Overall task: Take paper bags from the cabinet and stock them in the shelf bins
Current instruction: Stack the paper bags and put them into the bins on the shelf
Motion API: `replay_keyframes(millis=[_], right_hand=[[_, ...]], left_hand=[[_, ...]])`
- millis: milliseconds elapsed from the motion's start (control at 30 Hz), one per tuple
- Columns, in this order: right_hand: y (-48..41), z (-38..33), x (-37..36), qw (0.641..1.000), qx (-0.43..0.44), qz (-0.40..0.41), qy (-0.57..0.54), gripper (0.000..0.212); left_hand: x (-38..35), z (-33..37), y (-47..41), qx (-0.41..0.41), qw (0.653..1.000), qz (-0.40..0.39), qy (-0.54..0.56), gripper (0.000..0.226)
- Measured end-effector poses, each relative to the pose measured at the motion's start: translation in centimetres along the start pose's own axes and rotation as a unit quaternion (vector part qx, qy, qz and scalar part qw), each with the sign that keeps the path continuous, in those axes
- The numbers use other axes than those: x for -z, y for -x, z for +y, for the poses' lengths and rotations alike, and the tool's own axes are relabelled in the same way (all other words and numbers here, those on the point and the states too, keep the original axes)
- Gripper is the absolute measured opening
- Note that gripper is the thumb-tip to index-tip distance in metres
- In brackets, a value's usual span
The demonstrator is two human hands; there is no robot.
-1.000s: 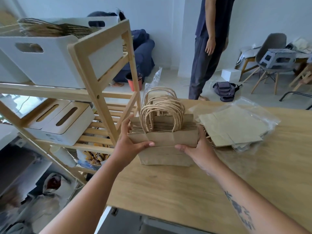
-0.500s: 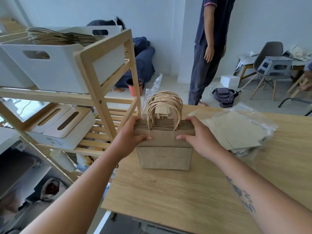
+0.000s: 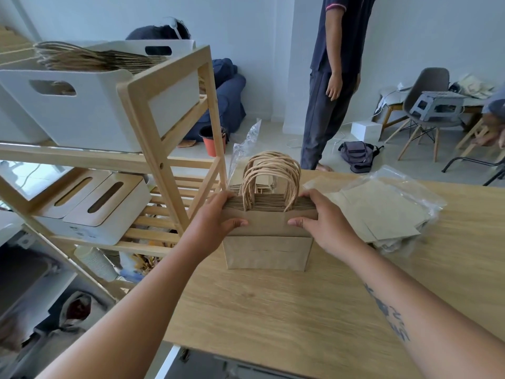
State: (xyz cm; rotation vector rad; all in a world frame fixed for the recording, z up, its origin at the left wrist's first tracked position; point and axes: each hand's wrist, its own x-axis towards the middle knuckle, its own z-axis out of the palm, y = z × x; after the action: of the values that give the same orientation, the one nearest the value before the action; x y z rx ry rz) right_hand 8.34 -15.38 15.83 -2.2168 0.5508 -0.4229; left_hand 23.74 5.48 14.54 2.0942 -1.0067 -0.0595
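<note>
A stack of flat brown paper bags [image 3: 267,247] with twisted handles stands upright on the wooden table [image 3: 300,310]. My left hand [image 3: 216,217] grips its left top edge and my right hand [image 3: 322,217] grips its right top edge. To the left stands a wooden shelf [image 3: 161,149]. On its top level a white bin [image 3: 90,105] holds more brown bags lying flat.
A clear plastic pack of flat paper bags [image 3: 382,212] lies on the table to the right. Two white lidded boxes [image 3: 95,206] sit on the middle shelf level. A person [image 3: 336,77] stands beyond the table; another crouches behind the shelf. Chairs stand at the far right.
Both hands squared the loose bags into a tight upright stack and shifted from its lower sides to its top edges. The view has tilted slightly.
</note>
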Motion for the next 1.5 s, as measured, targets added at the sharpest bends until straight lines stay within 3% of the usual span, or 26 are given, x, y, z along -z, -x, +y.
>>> replay_keyframes(millis=[300, 1133, 1200, 1300, 1400, 1500], right_hand=[[-1.4, -2.5, 1.9, 0.999, 0.020, 0.027, -0.025, 0.046], [-0.7, -0.1, -0.4, 1.000, 0.021, 0.007, -0.006, 0.039], [-0.9, 0.1, -0.2, 1.000, 0.017, 0.009, -0.010, 0.038], [-1.1, 0.1, 0.2, 0.999, 0.004, -0.012, -0.035, 0.037], [-1.1, 0.1, 0.1, 0.999, 0.000, -0.020, -0.044, 0.041], [-1.0, 0.0, 0.1, 0.999, -0.001, -0.016, -0.048, 0.045]], left_hand=[[2.7, 1.8, -2.5, -0.017, 1.000, 0.006, -0.002, 0.052], [0.7, 0.3, -1.3, 0.031, 0.999, -0.030, -0.015, 0.048], [1.2, 0.9, -1.6, 0.046, 0.997, -0.049, -0.035, 0.053], [2.9, 3.1, -3.0, 0.069, 0.984, -0.138, -0.090, 0.076], [4.5, 6.2, -4.8, 0.055, 0.982, -0.175, -0.033, 0.099], [5.6, 8.2, -6.5, 0.033, 0.986, -0.166, -0.005, 0.085]])
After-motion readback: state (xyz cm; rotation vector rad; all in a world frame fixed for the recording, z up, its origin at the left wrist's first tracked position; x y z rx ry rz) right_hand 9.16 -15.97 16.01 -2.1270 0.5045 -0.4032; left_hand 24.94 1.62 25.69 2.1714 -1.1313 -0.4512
